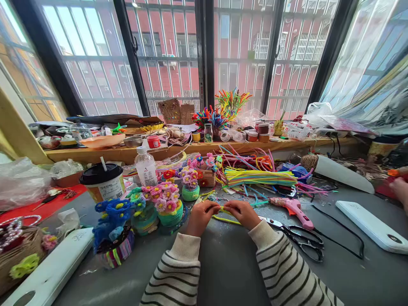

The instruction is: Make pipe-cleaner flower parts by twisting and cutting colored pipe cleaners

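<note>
Over the middle of the grey table, my left hand and my right hand meet fingertip to fingertip. Both pinch a yellow pipe cleaner, part of which hangs in a curve below the fingers. How it is bent between the fingertips is too small to tell. Black-handled scissors lie just right of my right hand, beside a pink glue gun. Left of my left hand stands a pot of pink pipe-cleaner flowers.
A blue flower pot, a lidded cup and a bottle stand left. Yellow-green pipe cleaners lie behind my hands. White power banks flank the workspace. Another person's hand shows at the right edge.
</note>
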Available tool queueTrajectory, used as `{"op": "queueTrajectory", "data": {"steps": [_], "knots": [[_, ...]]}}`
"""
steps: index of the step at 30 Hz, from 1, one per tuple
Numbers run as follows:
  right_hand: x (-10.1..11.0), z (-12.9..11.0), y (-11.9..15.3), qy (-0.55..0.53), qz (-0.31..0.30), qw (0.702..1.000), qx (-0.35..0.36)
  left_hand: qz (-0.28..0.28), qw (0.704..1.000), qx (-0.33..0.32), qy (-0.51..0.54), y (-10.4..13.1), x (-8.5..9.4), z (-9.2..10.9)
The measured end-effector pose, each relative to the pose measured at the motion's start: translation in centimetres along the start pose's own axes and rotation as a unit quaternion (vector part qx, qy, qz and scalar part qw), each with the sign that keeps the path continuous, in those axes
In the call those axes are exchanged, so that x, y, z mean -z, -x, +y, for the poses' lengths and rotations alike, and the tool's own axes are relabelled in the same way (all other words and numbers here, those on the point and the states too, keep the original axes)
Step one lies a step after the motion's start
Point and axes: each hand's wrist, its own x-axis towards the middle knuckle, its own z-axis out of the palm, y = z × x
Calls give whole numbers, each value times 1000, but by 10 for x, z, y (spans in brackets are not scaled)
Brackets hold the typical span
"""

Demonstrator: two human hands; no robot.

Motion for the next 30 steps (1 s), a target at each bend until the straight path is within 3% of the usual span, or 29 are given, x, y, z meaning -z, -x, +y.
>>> {"op": "queueTrajectory", "data": {"steps": [6,11,13,15,19,23,30], "knots": [[1,6,-1,7,-44,999,-4,-37,995,-33,-83,0,5,3],[4,6,0,12,-88,996,-7,-93,995,19,-16,1,4,2],[4,5,1,34,-68,997,-17,-74,997,34,-14,0,3,1],[3,3,2,60,-23,998,-17,-20,999,43,-22,0,3,0],[-3,4,2,115,20,993,33,55,995,84,29,-1,0,-1],[-7,11,1,174,20,982,67,38,984,135,107,-1,-1,2],[-7,16,1,244,26,964,106,-28,973,145,176,0,5,3]]}}
